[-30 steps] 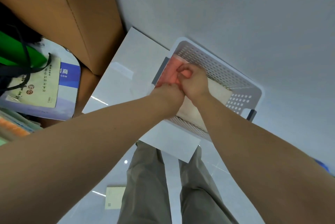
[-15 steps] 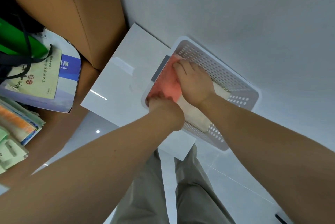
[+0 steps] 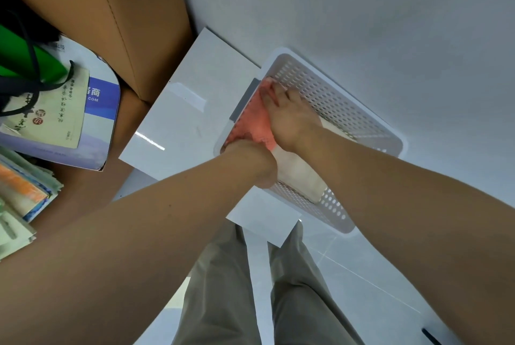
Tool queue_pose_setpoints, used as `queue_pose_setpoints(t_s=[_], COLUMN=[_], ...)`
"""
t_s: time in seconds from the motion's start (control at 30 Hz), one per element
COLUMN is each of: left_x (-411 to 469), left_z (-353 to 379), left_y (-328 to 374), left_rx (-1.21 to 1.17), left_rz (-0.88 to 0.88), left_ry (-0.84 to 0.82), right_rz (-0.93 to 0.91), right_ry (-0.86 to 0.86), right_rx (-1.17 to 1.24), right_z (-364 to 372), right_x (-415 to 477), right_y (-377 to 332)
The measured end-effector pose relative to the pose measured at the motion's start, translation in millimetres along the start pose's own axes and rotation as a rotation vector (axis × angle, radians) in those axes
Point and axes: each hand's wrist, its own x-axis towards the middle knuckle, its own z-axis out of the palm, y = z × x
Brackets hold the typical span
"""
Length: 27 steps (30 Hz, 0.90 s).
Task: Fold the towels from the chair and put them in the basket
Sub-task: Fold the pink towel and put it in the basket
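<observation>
Right hand (image 3: 289, 118) advanced — box (image 3: 103, 118) reads ".COM".

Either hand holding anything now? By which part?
Right hand lies flat on the pink towel in the basket, gripping nothing. Left hand sits at the towel's near end, fingers hidden: cannot tell.
</observation>
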Motion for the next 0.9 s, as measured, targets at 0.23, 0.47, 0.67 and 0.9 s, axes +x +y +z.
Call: queue_pose_setpoints(t_s=[0.23,0.47,0.67,0.9], left_x=[11.5,-48.5,-102.5,-159.0], left_z=[-0.6,-3.2,2.3,-1.7], left_y=[-5.9,1.1,11.4,27.1], left_rx=[-0.089,-0.181,-0.202,-0.238], left_rz=[0.0,0.012,0.018,0.037], left_ry=[-0.088,0.193,0.258,0.291], right_rz=[0.03,0.061,0.148,0.382], right_ry=[-0.063,0.01,0.06,0.2], right_rx=[0.044,0.305,0.572,0.911], right_z=[-6.7,-42.1,-44.6,-50.9], right_x=[7.4,-43.3,-103.2,-188.3], right_y=[-2.7,-1.8,0.3,8.8])
